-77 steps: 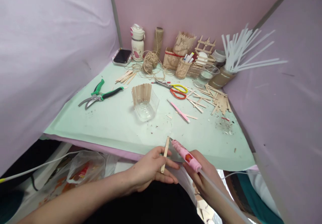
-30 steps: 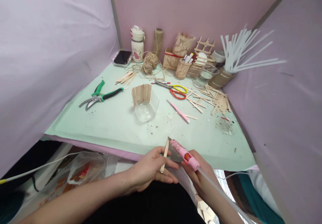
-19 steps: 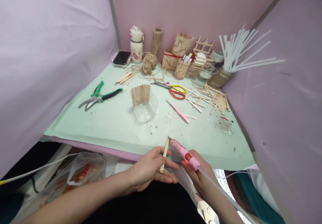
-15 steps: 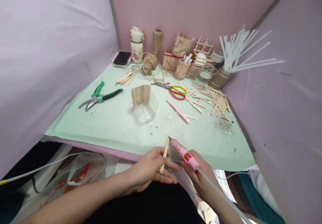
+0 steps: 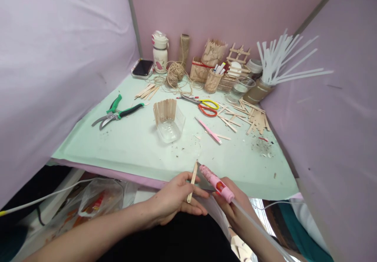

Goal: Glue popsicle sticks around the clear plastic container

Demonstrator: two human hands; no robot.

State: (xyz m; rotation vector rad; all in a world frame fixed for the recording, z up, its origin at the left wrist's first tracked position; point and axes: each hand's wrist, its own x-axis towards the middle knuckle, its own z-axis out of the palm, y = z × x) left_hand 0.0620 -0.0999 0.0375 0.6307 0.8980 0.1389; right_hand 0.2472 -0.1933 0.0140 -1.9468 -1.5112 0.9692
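Note:
Near the table's front edge, my left hand grips a wooden craft stick, its upper end pointing away from me. My right hand is closed around a pink hot glue gun, with a long white glue stick trailing out of its back. The gun's nozzle is at the upper end of the craft stick; whether they touch I cannot tell. Beyond my hands stands a clear plastic container, with several craft sticks upright along its far and left sides.
Pruning shears lie at left. Scissors, a pink pen-like tool and scattered craft sticks lie at right. Behind are a phone, a bottle, twine, a cup of water and glue sticks.
The glue gun has shifted very slightly, its nozzle still at the upper end of the craft stick. My left hand stays almost where it was.

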